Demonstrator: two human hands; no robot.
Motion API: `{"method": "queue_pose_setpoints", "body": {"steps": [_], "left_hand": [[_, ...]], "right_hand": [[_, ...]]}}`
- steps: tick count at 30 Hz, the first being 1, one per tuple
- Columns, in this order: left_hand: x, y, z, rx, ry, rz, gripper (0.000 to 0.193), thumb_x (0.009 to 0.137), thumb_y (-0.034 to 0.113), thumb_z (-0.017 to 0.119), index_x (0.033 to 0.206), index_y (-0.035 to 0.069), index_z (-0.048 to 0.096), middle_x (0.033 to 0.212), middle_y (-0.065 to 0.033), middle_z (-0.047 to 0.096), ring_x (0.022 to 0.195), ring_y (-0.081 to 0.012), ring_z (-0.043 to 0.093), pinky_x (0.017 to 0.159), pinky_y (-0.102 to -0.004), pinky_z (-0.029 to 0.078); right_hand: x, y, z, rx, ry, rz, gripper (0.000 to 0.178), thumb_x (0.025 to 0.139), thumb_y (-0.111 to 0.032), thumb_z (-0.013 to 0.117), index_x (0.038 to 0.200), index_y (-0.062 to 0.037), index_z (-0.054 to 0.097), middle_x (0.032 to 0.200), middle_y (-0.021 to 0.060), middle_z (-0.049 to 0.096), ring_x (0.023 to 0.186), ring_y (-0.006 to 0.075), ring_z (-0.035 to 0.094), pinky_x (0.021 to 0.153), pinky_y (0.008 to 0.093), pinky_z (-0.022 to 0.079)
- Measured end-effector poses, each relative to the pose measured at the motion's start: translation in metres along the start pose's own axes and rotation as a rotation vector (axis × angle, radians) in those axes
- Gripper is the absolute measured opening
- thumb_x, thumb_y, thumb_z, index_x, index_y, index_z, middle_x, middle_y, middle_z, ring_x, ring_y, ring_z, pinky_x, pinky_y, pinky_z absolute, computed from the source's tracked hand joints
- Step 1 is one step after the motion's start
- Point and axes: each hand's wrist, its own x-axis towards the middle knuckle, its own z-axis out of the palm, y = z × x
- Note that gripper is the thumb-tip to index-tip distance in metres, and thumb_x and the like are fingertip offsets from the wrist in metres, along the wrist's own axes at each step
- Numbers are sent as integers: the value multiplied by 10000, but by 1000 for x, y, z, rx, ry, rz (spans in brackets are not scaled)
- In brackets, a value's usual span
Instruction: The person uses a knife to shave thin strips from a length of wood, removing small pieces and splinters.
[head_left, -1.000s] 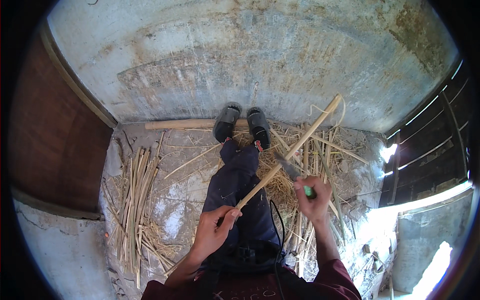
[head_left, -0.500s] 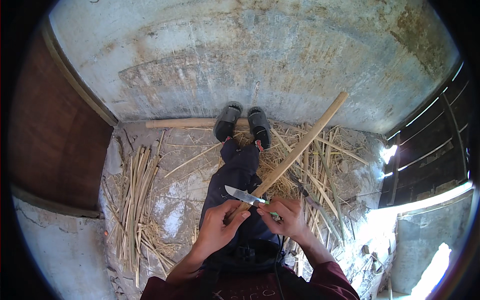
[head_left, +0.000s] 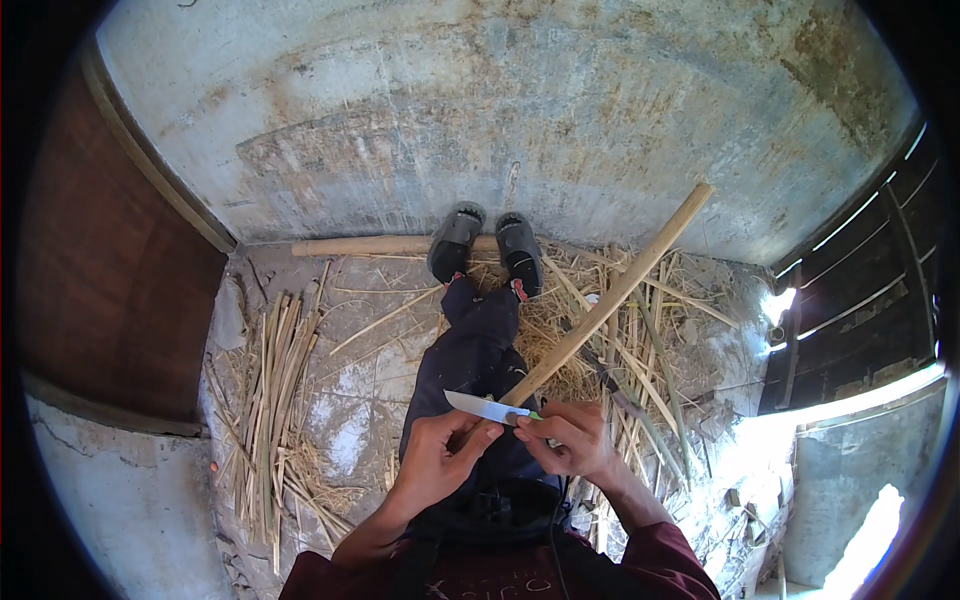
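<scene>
A knife with a green handle is in my right hand, fingers closed round the handle. Its blade points left and lies across the near end of a long split bamboo piece. My left hand is closed by that near end, thumb and fingers pinching it just below the blade; the very end is hidden by the fingers. From there the bamboo slants away to the far right, past my legs.
Several thin bamboo strips lie in a bundle on the floor at left. More strips and shavings litter the right side. A thick pole runs along the base of the concrete wall. A brown panel stands at left.
The bamboo's far end has swung a little to the right. The knife blade has shifted slightly left and down with my right hand; both hands keep their hold.
</scene>
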Motion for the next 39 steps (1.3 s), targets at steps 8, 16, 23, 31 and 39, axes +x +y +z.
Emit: {"method": "queue_pose_setpoints", "body": {"steps": [8, 16, 23, 31, 39], "left_hand": [[-11, 1, -14, 23, -36, -141, 186, 1087, 158, 734, 1095, -25, 764, 728, 23, 663, 668, -13, 533, 585, -230, 386], [-15, -9, -7, -57, -45, -121, 225, 1124, 207, 676, 1104, -4, 753, 684, -8, 601, 615, -44, 504, 553, -268, 375], [-6, -3, -8, -152, -198, -152, 340, 1194, 250, 524, 1127, -18, 723, 676, -10, 522, 619, -86, 479, 589, -292, 404], [-5, -3, -5, -174, -211, -186, 343, 1195, 248, 517, 1135, -24, 716, 708, -25, 541, 656, -92, 491, 616, -298, 420], [-6, -5, -8, -135, -223, -200, 329, 1178, 266, 545, 1146, -6, 727, 726, -20, 557, 674, -86, 498, 628, -290, 422]], "right_hand": [[0, 30, -34, -97, 245, 266, 162, 904, 1, 817, 850, -62, 678, 680, 74, 644, 506, 178, 631, 426, 326, 418], [-10, 22, -15, -28, 95, 124, 151, 894, -29, 844, 984, -69, 730, 697, 55, 648, 513, 184, 625, 440, 351, 428], [-5, -1, 6, -3, -52, 53, 260, 825, -30, 902, 1003, -97, 725, 685, 56, 630, 493, 198, 605, 437, 336, 423], [-8, 1, 10, -46, -24, 24, 198, 838, -71, 880, 967, -120, 738, 677, 2, 562, 475, 166, 560, 430, 345, 401], [-8, 6, 2, -94, -44, 17, 230, 816, -54, 922, 945, -113, 740, 694, 39, 615, 491, 189, 594, 437, 334, 425]]}}
